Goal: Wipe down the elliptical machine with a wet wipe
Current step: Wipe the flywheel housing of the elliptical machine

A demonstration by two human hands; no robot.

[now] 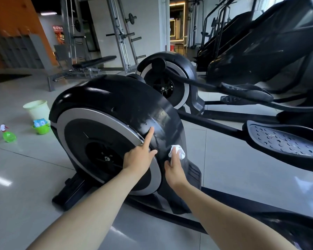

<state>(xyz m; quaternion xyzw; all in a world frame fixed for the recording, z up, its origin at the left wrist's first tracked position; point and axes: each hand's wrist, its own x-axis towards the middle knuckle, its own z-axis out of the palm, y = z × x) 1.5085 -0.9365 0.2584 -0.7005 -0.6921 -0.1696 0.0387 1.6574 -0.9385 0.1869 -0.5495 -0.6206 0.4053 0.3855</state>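
While my right hand [174, 168] presses the wet wipe [177, 152] against the rear curve of the elliptical machine [116, 94], low on its black wheel cover, I judge the wiping to be under way on that cover. The right grip is clamped on the bunched white wipe, fingers laid over it and thumb just beside. My left hand [139, 159] holds nothing: its index finger [149, 136] is straight and touches the cover higher up, near a dull smeared patch; the thumb sticks out and the other fingers are tucked in. I read that as marking or steadying the spot that needs attention.

Next I would slide the wipe up the cover toward that fingertip, keeping flat pressure so it doesn't roll out from under my fingers, and lift the left hand clear of the path. The silver ring, the hub and the pedal [282, 141] look like work yet to do.

Near the left edge of the floor [25, 177] stand a pale bucket [36, 109], a green bowl [42, 129] and a spray bottle [8, 135], well apart from me.
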